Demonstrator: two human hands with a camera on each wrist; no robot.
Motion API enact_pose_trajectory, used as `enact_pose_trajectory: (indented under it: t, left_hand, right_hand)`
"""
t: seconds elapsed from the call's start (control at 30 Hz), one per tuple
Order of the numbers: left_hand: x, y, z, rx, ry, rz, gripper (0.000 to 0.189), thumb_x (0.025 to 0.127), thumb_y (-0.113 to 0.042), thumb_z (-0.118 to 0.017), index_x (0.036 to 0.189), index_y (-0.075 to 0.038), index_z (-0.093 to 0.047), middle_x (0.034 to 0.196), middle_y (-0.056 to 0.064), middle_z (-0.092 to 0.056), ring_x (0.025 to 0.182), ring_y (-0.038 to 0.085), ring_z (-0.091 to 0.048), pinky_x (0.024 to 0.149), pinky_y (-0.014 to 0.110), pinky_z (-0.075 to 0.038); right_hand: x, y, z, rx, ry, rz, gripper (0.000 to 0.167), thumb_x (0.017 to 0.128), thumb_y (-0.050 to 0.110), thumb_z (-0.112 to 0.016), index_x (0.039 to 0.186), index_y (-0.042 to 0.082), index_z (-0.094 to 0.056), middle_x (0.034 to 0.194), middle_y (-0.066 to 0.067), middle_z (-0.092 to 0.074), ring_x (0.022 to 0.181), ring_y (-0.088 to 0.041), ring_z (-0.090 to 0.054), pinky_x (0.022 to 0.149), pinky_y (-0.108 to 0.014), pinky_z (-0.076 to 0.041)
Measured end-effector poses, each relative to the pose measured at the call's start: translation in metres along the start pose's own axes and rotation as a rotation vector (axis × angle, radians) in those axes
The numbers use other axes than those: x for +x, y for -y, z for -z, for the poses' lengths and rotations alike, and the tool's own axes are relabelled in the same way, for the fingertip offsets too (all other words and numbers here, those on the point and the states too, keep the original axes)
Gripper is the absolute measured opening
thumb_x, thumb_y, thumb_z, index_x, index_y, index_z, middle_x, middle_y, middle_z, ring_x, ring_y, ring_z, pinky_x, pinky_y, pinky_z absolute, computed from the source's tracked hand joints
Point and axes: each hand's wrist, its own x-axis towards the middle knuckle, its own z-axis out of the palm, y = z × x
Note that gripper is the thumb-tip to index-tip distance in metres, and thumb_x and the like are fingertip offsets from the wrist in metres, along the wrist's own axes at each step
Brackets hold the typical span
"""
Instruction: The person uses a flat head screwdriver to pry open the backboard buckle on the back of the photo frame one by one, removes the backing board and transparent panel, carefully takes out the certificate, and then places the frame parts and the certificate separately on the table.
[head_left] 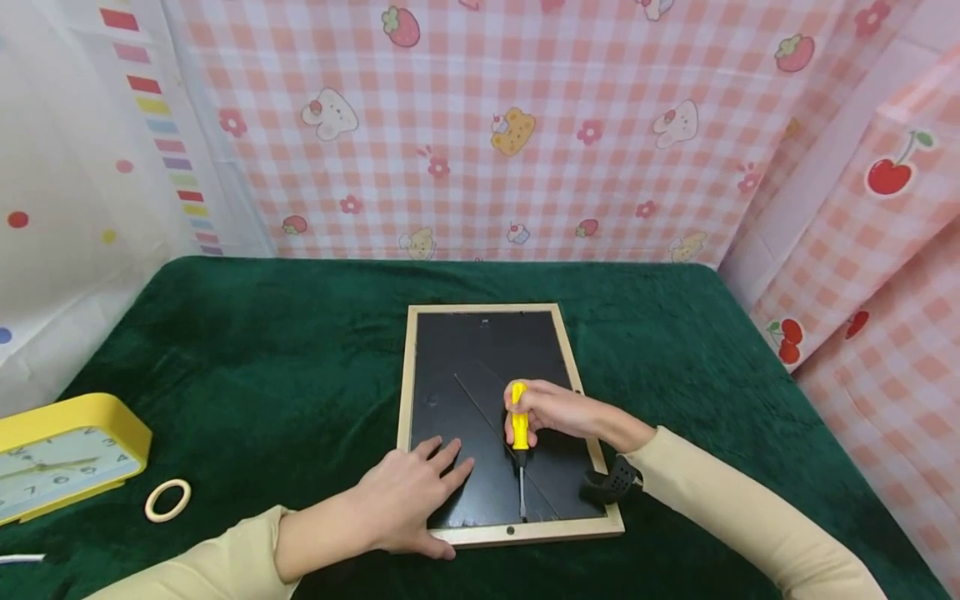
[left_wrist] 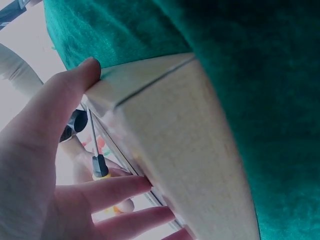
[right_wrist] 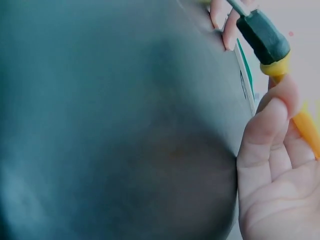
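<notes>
A picture frame (head_left: pixel 408 375) with a pale wooden rim lies back side up, showing its black backing panel (head_left: pixel 480 342). My right hand (head_left: pixel 551 407) grips the yellow handle of a screwdriver (head_left: pixel 521 433) above the panel. Its metal shaft points down toward me, with the tip at the panel's near edge, by the rim. My left hand (head_left: pixel 397 500) rests spread on the frame's near left corner, fingers over the panel and thumb at the near rim. In the left wrist view, the thumb and fingertips of the left hand (left_wrist: pixel 75 195) touch the wooden rim. A thin cord or stick lies diagonally on the panel.
A green plush cloth (head_left: pixel 285 358) covers the table. At the left stand a yellow clock (head_left: pixel 112 421) and a cream ring (head_left: pixel 168 501), with a white strip (head_left: pixel 21 558) nearer me. A pink checked curtain (head_left: pixel 465 192) hangs behind. A black strap is on my right wrist.
</notes>
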Motion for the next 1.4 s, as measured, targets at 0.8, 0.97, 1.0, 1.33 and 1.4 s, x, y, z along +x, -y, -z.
enact_pose_trajectory:
  t: [0.8,0.97,1.0,1.33,1.4]
  left_hand:
    - [0.000,0.000,-0.002,-0.008,0.002,0.006,0.086,0.065,-0.072,-0.053,0.130,-0.017,-0.046,0.130,0.010,-0.043,0.111,0.029,-0.045,0.072,0.037,-0.048]
    - [0.000,0.001,-0.002,-0.002,0.006,0.012,0.085,0.065,-0.072,-0.053,0.129,-0.017,-0.047,0.129,0.010,-0.044,0.110,0.029,-0.046,0.072,0.037,-0.048]
    - [0.000,0.001,-0.002,0.000,0.005,0.013,0.085,0.065,-0.072,-0.054,0.129,-0.017,-0.047,0.129,0.010,-0.044,0.110,0.029,-0.046,0.071,0.037,-0.048]
    - [-0.001,0.000,-0.003,0.010,-0.016,0.008,0.085,0.065,-0.072,-0.053,0.129,-0.016,-0.048,0.128,0.010,-0.045,0.109,0.029,-0.047,0.070,0.037,-0.049]
    - [-0.001,0.000,-0.003,0.011,-0.018,0.007,0.085,0.065,-0.072,-0.053,0.128,-0.016,-0.048,0.128,0.011,-0.045,0.109,0.029,-0.047,0.069,0.037,-0.049]
  right_hand:
    - [-0.006,0.006,-0.006,-0.063,0.016,0.134,0.012,0.087,0.004,-0.030,0.092,-0.001,-0.039,0.078,-0.018,-0.059,0.064,-0.022,-0.055,0.055,-0.026,-0.046]
    - [-0.012,0.016,-0.012,-0.168,0.040,0.277,0.011,0.086,0.001,-0.032,0.091,-0.005,-0.039,0.077,-0.023,-0.059,0.064,-0.026,-0.056,0.052,-0.030,-0.047]
    - [-0.012,0.017,-0.013,-0.184,0.047,0.298,0.010,0.085,0.000,-0.032,0.091,-0.005,-0.039,0.076,-0.023,-0.059,0.064,-0.027,-0.056,0.052,-0.031,-0.047]
    - [-0.011,0.018,-0.015,-0.221,-0.020,0.193,0.010,0.085,-0.001,-0.032,0.090,-0.003,-0.041,0.077,-0.017,-0.061,0.064,-0.026,-0.057,0.053,-0.028,-0.047]
    - [-0.010,0.017,-0.014,-0.209,-0.039,0.153,0.011,0.085,-0.001,-0.032,0.090,-0.003,-0.041,0.077,-0.017,-0.061,0.064,-0.026,-0.057,0.053,-0.027,-0.047]
